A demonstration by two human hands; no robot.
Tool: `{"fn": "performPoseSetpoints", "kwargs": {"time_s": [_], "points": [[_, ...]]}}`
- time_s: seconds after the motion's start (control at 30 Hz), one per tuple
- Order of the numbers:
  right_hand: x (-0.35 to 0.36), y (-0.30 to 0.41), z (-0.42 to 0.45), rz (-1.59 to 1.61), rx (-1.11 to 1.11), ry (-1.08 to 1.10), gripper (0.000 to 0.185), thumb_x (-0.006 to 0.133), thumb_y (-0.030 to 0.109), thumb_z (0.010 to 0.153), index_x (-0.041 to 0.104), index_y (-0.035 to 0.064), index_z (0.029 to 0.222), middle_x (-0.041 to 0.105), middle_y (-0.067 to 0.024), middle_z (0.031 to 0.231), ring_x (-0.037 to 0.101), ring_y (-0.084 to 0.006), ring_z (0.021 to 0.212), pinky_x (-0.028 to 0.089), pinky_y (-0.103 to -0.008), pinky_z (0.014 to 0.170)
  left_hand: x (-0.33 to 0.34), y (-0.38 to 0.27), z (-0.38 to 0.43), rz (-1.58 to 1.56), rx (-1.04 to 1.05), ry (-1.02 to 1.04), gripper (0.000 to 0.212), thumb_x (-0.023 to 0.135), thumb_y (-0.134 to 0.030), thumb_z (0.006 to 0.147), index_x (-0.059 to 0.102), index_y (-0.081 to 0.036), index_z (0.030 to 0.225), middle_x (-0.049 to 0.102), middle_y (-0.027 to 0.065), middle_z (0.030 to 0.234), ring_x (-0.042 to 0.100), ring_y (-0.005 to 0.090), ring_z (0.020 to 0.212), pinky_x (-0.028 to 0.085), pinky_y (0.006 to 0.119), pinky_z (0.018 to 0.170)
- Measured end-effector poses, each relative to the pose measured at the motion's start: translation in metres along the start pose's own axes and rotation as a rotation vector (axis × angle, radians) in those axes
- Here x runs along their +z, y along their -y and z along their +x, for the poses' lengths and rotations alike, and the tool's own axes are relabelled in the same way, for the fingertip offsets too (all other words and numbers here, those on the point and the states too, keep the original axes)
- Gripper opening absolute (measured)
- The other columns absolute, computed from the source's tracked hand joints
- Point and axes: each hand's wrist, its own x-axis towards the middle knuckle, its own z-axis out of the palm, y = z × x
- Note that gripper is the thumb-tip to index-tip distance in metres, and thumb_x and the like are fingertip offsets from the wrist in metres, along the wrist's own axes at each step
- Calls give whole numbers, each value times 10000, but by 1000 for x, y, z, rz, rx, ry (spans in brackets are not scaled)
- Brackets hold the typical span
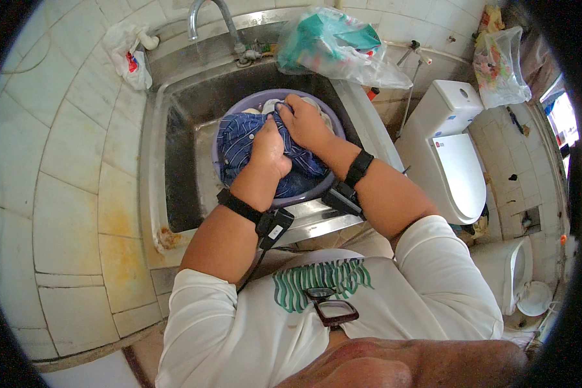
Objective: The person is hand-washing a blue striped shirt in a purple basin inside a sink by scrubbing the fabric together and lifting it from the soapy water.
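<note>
A blue striped shirt (237,138) with white buttons lies bunched in a purple plastic basin (337,127). The basin stands inside a stainless steel sink (184,194). My left hand (269,148) grips the striped cloth, its fingers partly hidden behind the fabric. Close beside it, my right hand (303,121) pinches a raised fold of the same shirt. Pale cloth (271,105) shows behind the shirt at the far side of the basin. Some water is visible at the basin's near side, under the cloth.
A curved metal faucet (218,19) rises behind the sink. Plastic bags (334,46) rest on the sink's back right corner. Another bag (128,58) hangs at the left wall. To the right stands a white toilet (458,160), with a white bin (502,271) nearer me.
</note>
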Motion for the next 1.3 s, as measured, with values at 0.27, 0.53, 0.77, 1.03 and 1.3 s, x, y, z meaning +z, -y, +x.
{"fn": "performPoseSetpoints", "kwargs": {"time_s": [0.27, 0.53, 0.77, 1.03, 1.3], "points": [[-10, 48, -20, 24, -236, 147, 181, 553, 190, 813, 554, 18, 868, 562, -228, 737, 547, -414, 711, 430, -433, 617, -38, 0, 15, -226, -60, 302, 494, 339, -418, 945, 458, -9, 1196, 508, 156, 1224, 486, 289, 1114, 388, 453, 918], [-8, 15, -3, -98, 37, 26, 227, 532, 246, 823, 538, 19, 831, 571, -250, 743, 550, -441, 720, 433, -491, 641, -2, 0, -2, 126, -11, -9, 519, 316, -420, 945, 417, -13, 1251, 399, 186, 1337, 484, 316, 1123, 336, 496, 967], [-18, 48, -20, -22, -245, 282, 237, 551, 253, 829, 540, 16, 824, 559, -242, 721, 547, -428, 736, 432, -457, 626, -26, -3, 6, -263, -145, 551, 544, 367, -462, 920, 441, -19, 1226, 477, 172, 1264, 489, 301, 1118, 369, 438, 947], [-3, 5, -3, -110, 51, 47, 312, 507, 313, 855, 587, 13, 821, 593, -237, 763, 570, -425, 737, 448, -488, 672, -16, 6, 15, 223, 6, -62, 592, 361, -491, 915, 424, 8, 1227, 478, 177, 1258, 472, 293, 1139, 358, 441, 960], [-9, 28, -11, -112, -177, 139, 300, 534, 306, 840, 560, 22, 745, 571, -223, 707, 551, -416, 698, 431, -476, 623, -11, 3, 2, 234, -34, -80, 528, 356, -509, 908, 478, -92, 1207, 499, 111, 1267, 484, 279, 1132, 313, 530, 963]]}}
